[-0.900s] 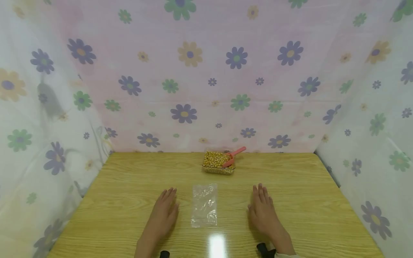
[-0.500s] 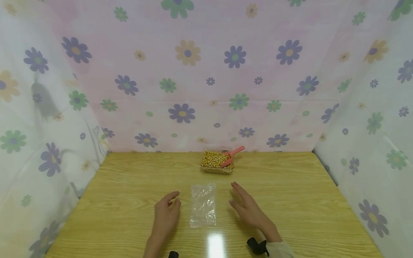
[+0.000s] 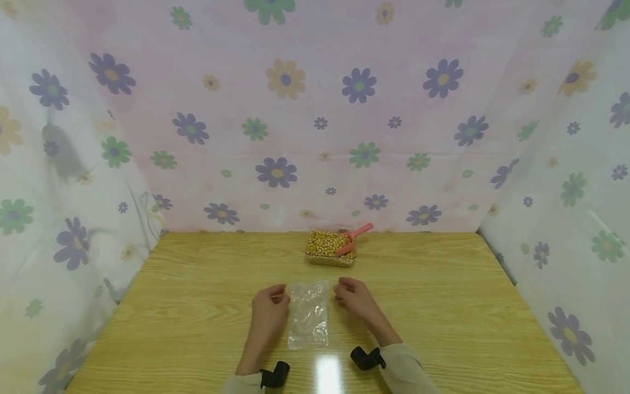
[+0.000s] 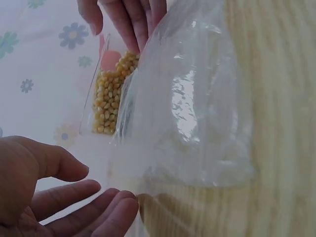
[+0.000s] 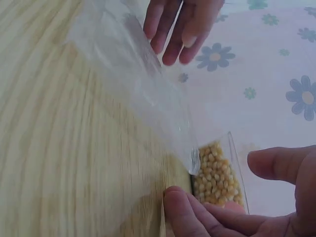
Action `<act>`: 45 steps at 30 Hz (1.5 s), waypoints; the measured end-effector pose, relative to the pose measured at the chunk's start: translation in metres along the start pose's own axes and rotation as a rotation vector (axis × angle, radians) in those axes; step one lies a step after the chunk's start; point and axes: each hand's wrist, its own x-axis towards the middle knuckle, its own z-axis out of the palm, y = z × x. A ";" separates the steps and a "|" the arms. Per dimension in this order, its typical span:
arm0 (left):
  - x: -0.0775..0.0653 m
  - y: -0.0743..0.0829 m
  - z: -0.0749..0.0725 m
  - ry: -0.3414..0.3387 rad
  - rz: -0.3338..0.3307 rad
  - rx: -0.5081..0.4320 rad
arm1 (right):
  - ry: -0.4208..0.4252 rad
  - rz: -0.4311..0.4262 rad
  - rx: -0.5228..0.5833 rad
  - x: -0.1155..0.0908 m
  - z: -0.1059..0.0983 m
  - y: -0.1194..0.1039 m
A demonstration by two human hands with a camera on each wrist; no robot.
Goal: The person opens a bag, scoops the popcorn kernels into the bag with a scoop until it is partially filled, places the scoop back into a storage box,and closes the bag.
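Observation:
A clear plastic bag (image 3: 308, 316) lies flat on the wooden table between the two hands. My left hand (image 3: 268, 314) is close to its left edge, fingers relaxed and slightly bent, holding nothing. Across from it, my right hand (image 3: 361, 302) hovers near the bag's upper right corner. In the right wrist view, thumb and fingers are apart with nothing between them. The left wrist view shows the same gap between the left thumb (image 4: 64, 163) and fingers. Whether any fingertip touches the bag cannot be told.
Behind the bag stands a clear rectangular container (image 3: 331, 260) of yellow corn kernels (image 3: 325, 242). A pink scoop (image 3: 350, 243) rests in it, handle pointing up to the right. Flowered cloth (image 3: 315, 137) hangs behind the wooden table (image 3: 206, 284) and at both sides.
Both hands have moved inward from either side, toward the bag, and their fingers have bent from straighter poses. The bag, container and scoop have stayed in place.

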 end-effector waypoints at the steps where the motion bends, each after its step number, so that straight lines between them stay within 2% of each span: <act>1: 0.002 0.001 0.002 0.002 -0.010 0.006 | 0.005 0.016 0.001 0.003 0.002 -0.001; 4: 0.009 0.004 0.006 0.013 -0.041 0.014 | 0.014 0.049 -0.007 0.011 0.008 -0.003; 7: 0.015 0.008 0.009 0.023 -0.044 0.042 | 0.010 0.059 -0.004 0.017 0.012 -0.006; 14: 0.024 0.011 0.010 -0.050 -0.102 -0.005 | -0.007 0.022 -0.032 0.026 0.017 -0.006; 20: 0.029 0.007 0.015 -0.042 -0.104 -0.037 | -0.007 -0.008 -0.061 0.029 0.017 0.001; 26: 0.030 0.010 0.018 -0.028 -0.080 -0.044 | 0.001 -0.027 -0.038 0.030 0.015 0.002; 30: 0.030 0.016 0.015 -0.066 -0.080 -0.185 | 0.007 -0.067 0.018 0.026 0.014 -0.002; 34: 0.030 0.021 0.011 -0.117 -0.112 -0.340 | 0.009 -0.083 0.096 0.023 0.012 -0.008; 40: 0.026 0.024 0.012 -0.130 -0.140 -0.403 | 0.040 -0.159 0.116 0.022 0.012 -0.013; 45: 0.020 0.025 0.013 -0.101 -0.090 -0.431 | 0.042 -0.215 0.113 0.021 0.010 -0.010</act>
